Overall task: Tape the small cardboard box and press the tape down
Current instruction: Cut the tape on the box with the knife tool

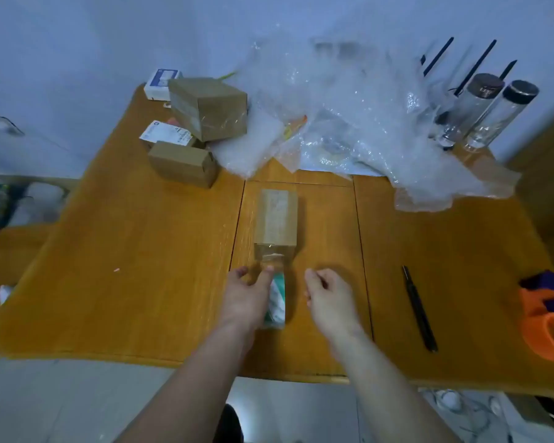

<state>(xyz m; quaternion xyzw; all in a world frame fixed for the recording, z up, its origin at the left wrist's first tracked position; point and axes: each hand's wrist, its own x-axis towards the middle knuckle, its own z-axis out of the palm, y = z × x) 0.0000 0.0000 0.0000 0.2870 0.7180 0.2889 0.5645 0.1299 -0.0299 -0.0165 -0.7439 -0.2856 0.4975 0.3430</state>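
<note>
A small brown cardboard box (277, 219) stands in the middle of the wooden table (141, 251). A strip of clear tape (271, 255) runs over its top and down its near side to a clear tape roll with a green and white core (278, 303). My left hand (247, 298) grips the left side of the roll, with one fingertip on the strip just below the box. My right hand (330, 302) hovers to the right of the roll, fingers loosely curled and holding nothing.
A black pen (419, 310) lies to the right. An orange tape dispenser (550, 327) sits at the right edge. Two more cardboard boxes (205, 107) (183, 164) stand at the back left. Bubble wrap (349, 123) and glass bottles (480, 113) fill the back.
</note>
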